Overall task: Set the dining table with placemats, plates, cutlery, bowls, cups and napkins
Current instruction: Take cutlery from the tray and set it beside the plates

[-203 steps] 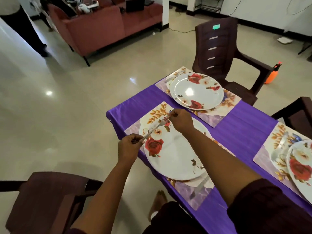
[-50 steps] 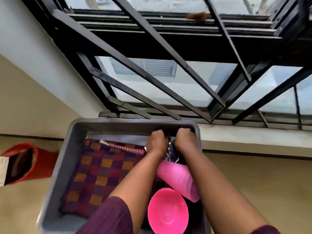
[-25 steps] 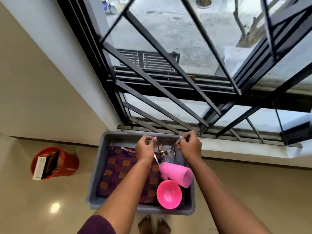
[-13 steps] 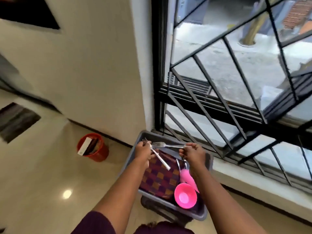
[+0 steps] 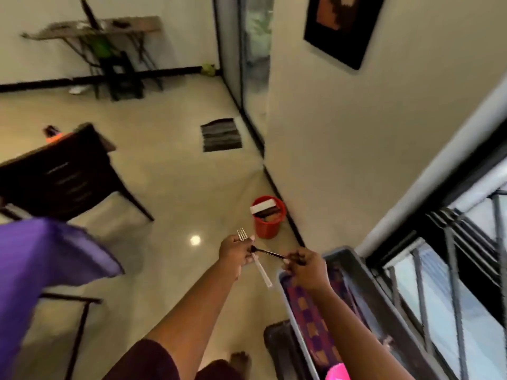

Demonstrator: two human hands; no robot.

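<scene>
While both arms reach forward, left hand (image 5: 236, 252) grips fork (image 5: 256, 259); right hand (image 5: 307, 266) pinches another.

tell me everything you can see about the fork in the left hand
The fork looks like shiny silver metal, with a long flat handle. Its tines stick up above the left hand, which grips it near the neck, while the handle slants down and to the right, hanging free below the fist over the floor. A second, darker-looking utensil, held by the right hand, crosses or meets it by the left fingers; blur hides whether they touch. It is off the table.
</scene>
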